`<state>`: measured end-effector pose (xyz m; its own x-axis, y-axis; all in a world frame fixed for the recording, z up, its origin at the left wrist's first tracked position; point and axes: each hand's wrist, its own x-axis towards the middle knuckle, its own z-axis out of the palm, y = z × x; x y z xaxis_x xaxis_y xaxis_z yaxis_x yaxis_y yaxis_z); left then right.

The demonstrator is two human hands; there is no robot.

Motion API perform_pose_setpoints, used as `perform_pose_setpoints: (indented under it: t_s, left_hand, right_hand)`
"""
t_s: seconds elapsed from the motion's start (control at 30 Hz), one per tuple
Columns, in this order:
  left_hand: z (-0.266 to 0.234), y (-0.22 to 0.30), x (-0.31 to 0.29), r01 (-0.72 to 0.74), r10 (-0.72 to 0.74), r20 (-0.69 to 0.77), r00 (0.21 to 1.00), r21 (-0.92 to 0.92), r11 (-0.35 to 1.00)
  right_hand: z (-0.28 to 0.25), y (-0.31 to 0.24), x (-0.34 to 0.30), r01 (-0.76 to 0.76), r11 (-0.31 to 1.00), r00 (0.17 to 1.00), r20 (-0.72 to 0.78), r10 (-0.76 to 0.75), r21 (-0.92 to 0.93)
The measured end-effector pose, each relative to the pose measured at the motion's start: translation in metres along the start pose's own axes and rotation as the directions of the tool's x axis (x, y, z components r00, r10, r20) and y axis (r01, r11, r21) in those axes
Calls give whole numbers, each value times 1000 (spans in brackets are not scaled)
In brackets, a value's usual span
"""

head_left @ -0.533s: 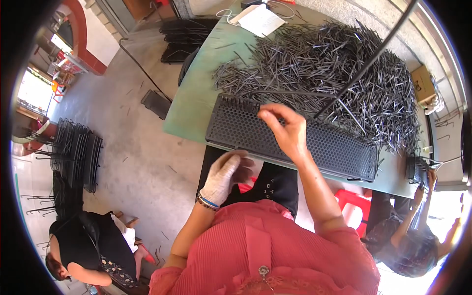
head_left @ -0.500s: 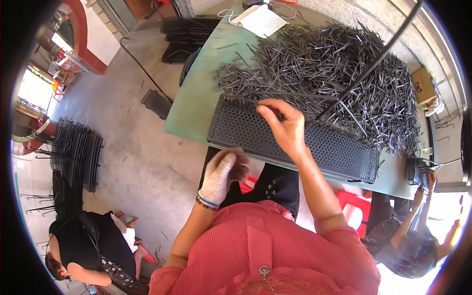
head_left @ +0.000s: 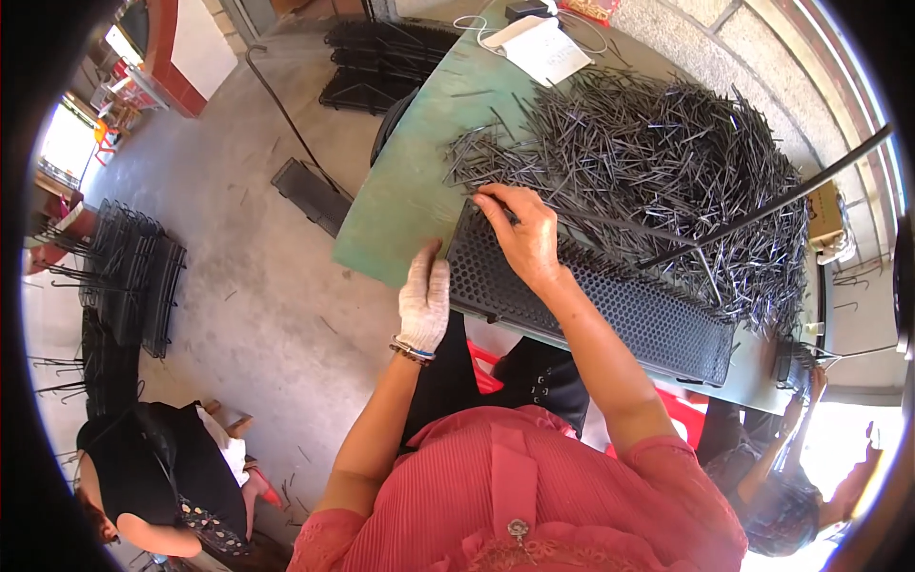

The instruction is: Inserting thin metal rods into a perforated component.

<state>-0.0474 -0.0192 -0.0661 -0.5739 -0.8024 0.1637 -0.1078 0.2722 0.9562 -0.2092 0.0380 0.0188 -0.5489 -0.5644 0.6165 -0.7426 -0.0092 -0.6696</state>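
Note:
A long black perforated panel (head_left: 610,310) lies aslant along the near edge of the green table (head_left: 391,214), thin black pieces standing in its far rows of holes. My right hand (head_left: 524,229), bare, is over the panel's far left corner, thumb and forefinger pinched together. Something dark shows inside its curled fingers, too small to name. Beside the panel's left end is my left hand (head_left: 424,297), in a white glove, fingers stretched forward and nothing visible in them. Behind the panel spreads a big heap of thin black sticks (head_left: 667,162).
A black rod frame (head_left: 762,205) slants over the heap. White paper (head_left: 545,50) and a cable lie at the back. Black racks (head_left: 124,276) stack on the floor at left. One person (head_left: 167,477) sits lower left; another person (head_left: 767,486) works at right.
My left hand has moved forward from in front of the panel to its left end, its fingers straightening. My right hand stays near the far left corner. The view has shifted slightly.

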Motion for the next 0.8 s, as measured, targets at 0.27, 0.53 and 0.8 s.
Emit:
perform_pose_setpoints:
  t_s: [0.27, 0.53, 0.8]
  left_hand:
    - [1, 12, -1, 93, -89, 82, 993, -42, 995]
    - [-1, 5, -2, 15, -16, 74, 997, 15, 1000]
    - [-25, -12, 18, 214, -156, 192, 969, -336, 917]
  right_hand:
    - [7, 3, 2, 149, 983, 987, 73, -141, -110]
    - [11, 7, -8, 312, 919, 935, 248, -253, -240]
    - [-41, -19, -34, 183, 980, 975, 142, -170, -84]
